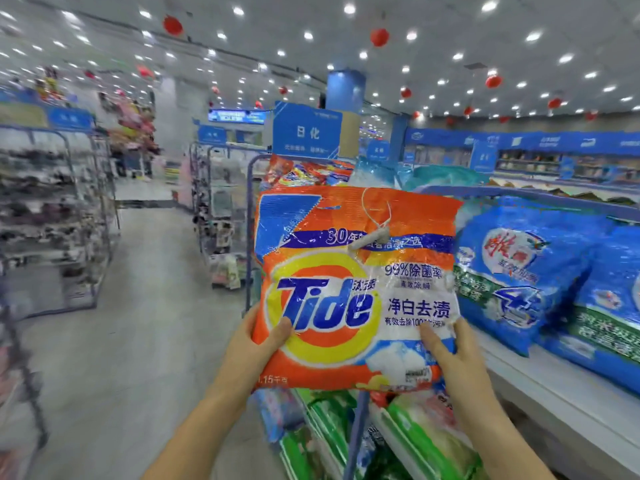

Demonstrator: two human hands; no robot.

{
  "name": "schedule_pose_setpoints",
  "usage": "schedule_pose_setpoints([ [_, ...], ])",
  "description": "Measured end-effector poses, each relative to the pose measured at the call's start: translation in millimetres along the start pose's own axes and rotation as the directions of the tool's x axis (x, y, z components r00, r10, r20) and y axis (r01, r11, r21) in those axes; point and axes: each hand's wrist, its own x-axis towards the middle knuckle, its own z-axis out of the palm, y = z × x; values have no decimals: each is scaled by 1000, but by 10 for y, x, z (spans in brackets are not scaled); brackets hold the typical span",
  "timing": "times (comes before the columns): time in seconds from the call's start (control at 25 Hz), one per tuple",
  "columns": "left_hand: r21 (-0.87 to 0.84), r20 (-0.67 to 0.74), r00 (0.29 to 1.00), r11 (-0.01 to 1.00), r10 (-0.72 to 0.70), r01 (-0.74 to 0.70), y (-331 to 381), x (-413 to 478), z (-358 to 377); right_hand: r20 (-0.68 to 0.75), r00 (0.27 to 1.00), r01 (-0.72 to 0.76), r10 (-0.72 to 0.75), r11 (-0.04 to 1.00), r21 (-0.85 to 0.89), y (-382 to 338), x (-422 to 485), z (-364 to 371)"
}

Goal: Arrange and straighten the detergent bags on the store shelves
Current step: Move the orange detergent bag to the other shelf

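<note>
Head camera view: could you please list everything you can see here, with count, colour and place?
Tide detergent bag: one, orange with a yellow and blue logo, held up at centre.
Blue detergent bags: at least two, blue and white, leaning on the white shelf at right.
Green bags: several, green and white, lower tier beneath the Tide bag.
Orange bags: several, top tier behind.
Sign: one, blue, above the shelving.
Lanterns: many, red, hanging from the ceiling.
Wire racks: grey, across the aisle at left.
Left hand: grips the Tide bag's lower left edge.
Right hand: grips its lower right.
</note>
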Motion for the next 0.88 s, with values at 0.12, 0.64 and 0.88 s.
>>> schedule_pose_setpoints([
  [0.12, 13, -86, 995, 999, 52, -51, -31, 259, -591, 17, 999, 52, -52, 999, -2, 285, 171, 705],
  [0.64, 71, -162, 982, 991, -99, 111, -306, 1996, -2430, 24, 999, 42, -43, 998, 36, 1185, 1236, 2995],
  [0.88, 104, -183, 971, 979, -157, 177, -736, 3108, -2653, 6, 1000, 21, -21, 1000, 24, 1689, 2089, 3515],
])
